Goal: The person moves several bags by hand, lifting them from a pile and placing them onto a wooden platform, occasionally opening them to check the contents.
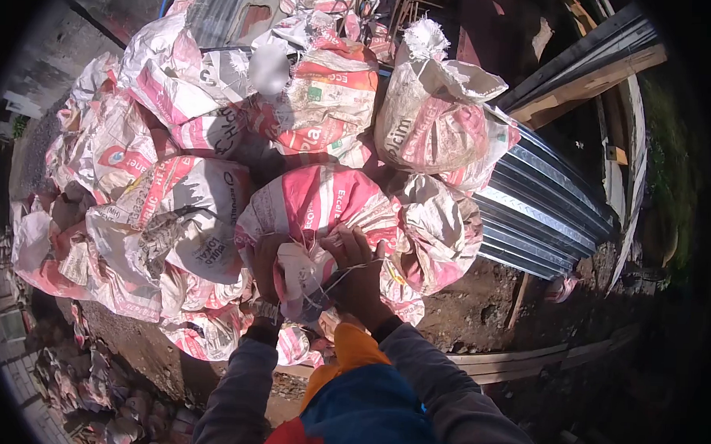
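A filled red-and-white woven sack (325,197) sits in front of me, its gathered mouth (295,278) pointing towards my body. My left hand (268,262) is closed on the left side of that mouth, fingers pressed into the fabric. On the right side, my right hand (357,277) is curled against the sack with a thin pale string (342,278) running across its fingers. Whether the strand is plastic or wire cannot be made out. My palms and part of the gathered fabric are hidden.
More filled sacks (203,209) are piled to the left, and a tied sack (433,131) stands behind on the right. Corrugated metal sheets (536,201) and wooden boards (587,85) lie at right. A long plank (515,364) crosses the soil near my feet.
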`<action>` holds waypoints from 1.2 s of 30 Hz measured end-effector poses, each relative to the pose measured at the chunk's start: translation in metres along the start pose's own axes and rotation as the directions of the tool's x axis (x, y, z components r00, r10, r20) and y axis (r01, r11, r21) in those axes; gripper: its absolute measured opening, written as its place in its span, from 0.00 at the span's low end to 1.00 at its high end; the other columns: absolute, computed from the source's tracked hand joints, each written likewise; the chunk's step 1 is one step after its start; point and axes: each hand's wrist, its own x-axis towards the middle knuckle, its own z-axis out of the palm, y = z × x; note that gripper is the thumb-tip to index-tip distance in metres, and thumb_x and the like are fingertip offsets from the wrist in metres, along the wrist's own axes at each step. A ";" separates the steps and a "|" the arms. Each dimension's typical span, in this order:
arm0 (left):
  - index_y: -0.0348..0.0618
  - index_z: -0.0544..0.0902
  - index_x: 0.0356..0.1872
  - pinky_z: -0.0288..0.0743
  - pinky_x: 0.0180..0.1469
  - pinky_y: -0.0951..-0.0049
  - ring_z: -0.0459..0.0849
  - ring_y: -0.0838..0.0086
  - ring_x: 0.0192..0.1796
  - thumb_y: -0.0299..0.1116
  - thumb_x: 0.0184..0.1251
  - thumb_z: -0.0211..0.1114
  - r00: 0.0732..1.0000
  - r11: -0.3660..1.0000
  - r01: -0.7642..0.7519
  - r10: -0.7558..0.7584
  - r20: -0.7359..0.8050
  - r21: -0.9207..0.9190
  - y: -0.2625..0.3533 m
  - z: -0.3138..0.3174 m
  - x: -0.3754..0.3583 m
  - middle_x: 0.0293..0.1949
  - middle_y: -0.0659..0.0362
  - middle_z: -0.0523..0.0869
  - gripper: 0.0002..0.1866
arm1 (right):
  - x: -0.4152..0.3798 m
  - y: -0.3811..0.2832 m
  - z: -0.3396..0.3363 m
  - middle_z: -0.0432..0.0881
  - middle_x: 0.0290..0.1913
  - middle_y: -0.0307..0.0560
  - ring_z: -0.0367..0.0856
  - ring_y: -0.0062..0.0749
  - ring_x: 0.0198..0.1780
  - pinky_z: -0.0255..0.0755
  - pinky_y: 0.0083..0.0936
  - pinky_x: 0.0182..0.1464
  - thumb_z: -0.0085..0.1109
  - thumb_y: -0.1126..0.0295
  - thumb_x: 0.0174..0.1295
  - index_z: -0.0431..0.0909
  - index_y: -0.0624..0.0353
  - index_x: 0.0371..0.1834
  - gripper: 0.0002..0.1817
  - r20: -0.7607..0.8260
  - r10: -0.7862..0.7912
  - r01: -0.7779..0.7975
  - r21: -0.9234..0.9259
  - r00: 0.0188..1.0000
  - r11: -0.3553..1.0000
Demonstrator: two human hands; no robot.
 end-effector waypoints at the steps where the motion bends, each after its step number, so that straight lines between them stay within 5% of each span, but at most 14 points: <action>1: 0.38 0.73 0.48 0.69 0.51 0.53 0.79 0.50 0.47 0.35 0.57 0.60 1.000 1.000 -0.001 0.001 -0.007 -0.007 0.000 0.001 -0.001 0.44 0.45 0.81 0.19 | 0.002 0.001 0.009 0.64 0.68 0.42 0.59 0.45 0.70 0.43 0.62 0.68 0.65 0.56 0.44 0.75 0.42 0.58 0.31 -0.051 -0.017 0.014 -0.046 0.999 0.999; 9: 0.42 0.75 0.45 0.67 0.54 0.51 0.79 0.53 0.49 0.39 0.57 0.60 0.999 0.998 -0.027 0.025 -0.042 -0.058 -0.001 0.010 -0.006 0.45 0.49 0.82 0.17 | 0.007 0.013 0.021 0.69 0.65 0.41 0.61 0.43 0.67 0.48 0.52 0.64 0.59 0.55 0.52 0.76 0.37 0.55 0.23 -0.113 -0.046 0.042 -0.038 0.992 0.998; 19: 0.45 0.77 0.43 0.62 0.59 0.50 0.78 0.56 0.52 0.43 0.56 0.60 0.982 0.987 -0.077 0.050 -0.180 -0.141 -0.006 0.015 0.004 0.47 0.54 0.82 0.17 | 0.010 0.006 0.029 0.71 0.61 0.40 0.63 0.43 0.65 0.53 0.48 0.62 0.62 0.52 0.45 0.78 0.39 0.50 0.25 -0.214 -0.099 0.075 -0.118 0.972 0.990; 21: 0.45 0.76 0.46 0.61 0.60 0.51 0.76 0.57 0.56 0.43 0.56 0.60 0.999 0.987 -0.028 0.026 -0.019 -0.161 -0.004 0.003 0.008 0.52 0.55 0.80 0.19 | 0.008 0.007 0.028 0.69 0.64 0.40 0.61 0.47 0.67 0.53 0.52 0.64 0.61 0.57 0.49 0.75 0.39 0.56 0.26 -0.159 -0.073 0.060 -0.082 0.985 0.995; 23: 0.43 0.74 0.53 0.58 0.64 0.50 0.74 0.56 0.61 0.43 0.57 0.59 0.991 0.979 -0.019 -0.009 -0.137 -0.201 -0.001 -0.005 0.006 0.55 0.54 0.78 0.23 | 0.003 0.005 0.027 0.70 0.63 0.43 0.65 0.46 0.65 0.60 0.44 0.62 0.62 0.63 0.47 0.77 0.43 0.54 0.25 -0.193 -0.132 0.115 -0.094 0.972 0.989; 25: 0.40 0.68 0.61 0.56 0.67 0.49 0.71 0.54 0.64 0.39 0.60 0.58 0.973 0.983 0.001 -0.042 -0.226 -0.181 -0.009 0.007 -0.005 0.58 0.50 0.75 0.28 | -0.015 0.019 0.039 0.75 0.53 0.46 0.73 0.43 0.53 0.66 0.37 0.53 0.61 0.67 0.50 0.78 0.50 0.47 0.18 0.018 0.040 -0.042 0.168 0.999 0.985; 27: 0.38 0.62 0.67 0.55 0.68 0.50 0.64 0.51 0.68 0.34 0.62 0.57 0.954 0.930 0.087 -0.181 -0.240 -0.356 -0.004 -0.003 -0.015 0.64 0.44 0.68 0.31 | -0.041 0.051 0.054 0.78 0.42 0.49 0.77 0.40 0.39 0.70 0.33 0.42 0.60 0.70 0.54 0.76 0.59 0.40 0.11 0.106 -0.244 0.261 -0.207 0.964 0.943; 28: 0.38 0.60 0.68 0.54 0.69 0.50 0.61 0.49 0.69 0.36 0.62 0.59 0.940 0.879 0.255 -0.324 -0.112 -0.402 0.005 -0.013 -0.034 0.65 0.41 0.65 0.34 | -0.047 0.064 0.058 0.80 0.36 0.50 0.79 0.39 0.32 0.72 0.31 0.36 0.60 0.72 0.56 0.75 0.63 0.36 0.08 0.130 -0.292 0.312 -0.183 0.948 0.932; 29: 0.39 0.60 0.68 0.54 0.69 0.50 0.60 0.47 0.69 0.40 0.61 0.61 0.915 0.841 0.219 -0.353 -0.197 -0.494 0.010 -0.034 -0.054 0.67 0.40 0.62 0.36 | -0.048 0.067 0.058 0.78 0.36 0.47 0.77 0.32 0.36 0.72 0.31 0.39 0.54 0.68 0.64 0.74 0.65 0.40 0.10 0.055 -0.069 0.044 0.371 0.996 0.927; 30: 0.42 0.60 0.68 0.55 0.69 0.50 0.60 0.49 0.70 0.41 0.60 0.64 0.906 0.866 0.272 -0.378 -0.192 -0.420 0.005 -0.040 -0.090 0.68 0.43 0.61 0.37 | -0.049 0.058 0.056 0.77 0.36 0.43 0.75 0.25 0.39 0.71 0.30 0.41 0.49 0.64 0.71 0.73 0.67 0.44 0.14 0.189 0.210 -0.277 0.769 0.959 0.577; 32: 0.48 0.62 0.68 0.55 0.68 0.49 0.60 0.52 0.71 0.44 0.59 0.65 0.899 0.849 0.354 -0.424 -0.108 -0.392 -0.013 -0.049 -0.177 0.70 0.46 0.59 0.37 | -0.072 0.015 0.037 0.74 0.51 0.50 0.75 0.31 0.49 0.73 0.32 0.50 0.50 0.58 0.71 0.65 0.68 0.61 0.25 0.067 0.247 -0.239 0.578 0.967 0.780; 33: 0.51 0.62 0.68 0.55 0.68 0.47 0.60 0.52 0.71 0.45 0.59 0.65 0.901 0.817 0.374 -0.432 -0.036 -0.438 -0.026 -0.044 -0.223 0.70 0.48 0.59 0.36 | -0.091 0.002 0.040 0.73 0.51 0.49 0.75 0.33 0.49 0.71 0.35 0.54 0.49 0.60 0.72 0.65 0.68 0.60 0.23 -0.030 0.323 -0.213 0.695 0.946 0.687; 35: 0.50 0.70 0.62 0.61 0.65 0.51 0.67 0.53 0.67 0.44 0.61 0.63 0.775 0.701 0.631 -0.574 0.263 -0.332 -0.051 -0.067 -0.336 0.66 0.49 0.67 0.28 | -0.134 -0.010 0.043 0.71 0.58 0.53 0.71 0.41 0.58 0.64 0.37 0.64 0.50 0.58 0.70 0.61 0.66 0.65 0.28 -0.281 -0.061 0.098 0.120 0.958 0.988; 36: 0.47 0.75 0.57 0.69 0.60 0.56 0.76 0.54 0.58 0.43 0.64 0.61 0.776 0.688 0.623 -0.604 0.184 -0.373 -0.076 -0.009 -0.429 0.57 0.49 0.77 0.22 | -0.160 -0.006 0.050 0.71 0.60 0.54 0.68 0.42 0.62 0.61 0.37 0.66 0.51 0.58 0.70 0.62 0.67 0.65 0.28 -0.201 -0.040 0.074 0.166 0.979 0.983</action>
